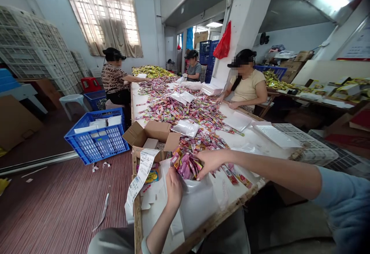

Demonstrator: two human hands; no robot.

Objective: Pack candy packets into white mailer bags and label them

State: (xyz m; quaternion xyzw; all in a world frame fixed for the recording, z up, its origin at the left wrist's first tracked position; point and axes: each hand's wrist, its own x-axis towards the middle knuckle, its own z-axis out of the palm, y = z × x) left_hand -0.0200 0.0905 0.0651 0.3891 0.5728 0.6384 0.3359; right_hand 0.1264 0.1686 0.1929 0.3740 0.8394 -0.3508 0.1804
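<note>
A: What is being shown, from the largest item down?

B: A long table [260, 136] is being occupied along most of its length by a heap of loose sachets [185, 109]; its far end is being blurred by distance. Three seated people are being shown at work at its far part. A blue crate [96, 140] is being kept on the floor to the left, and an open cardboard box [152, 134] is being kept at the table's near left corner.

A: And the hands?

B: A white plastic bag [196, 202] is being held at its mouth by the left hand [173, 186], fingers curled on the rim. A bunch of sachets [187, 165] is being gripped by the right hand [211, 161], fingers closed over it, just above the bag's mouth.

A: What is being hidden?

B: The bag's lower edge is being cut off by the table rim. The print on the sachets and on the paper strip [140, 177] is not being resolved. The right thumb is being covered by the bunch.
</note>
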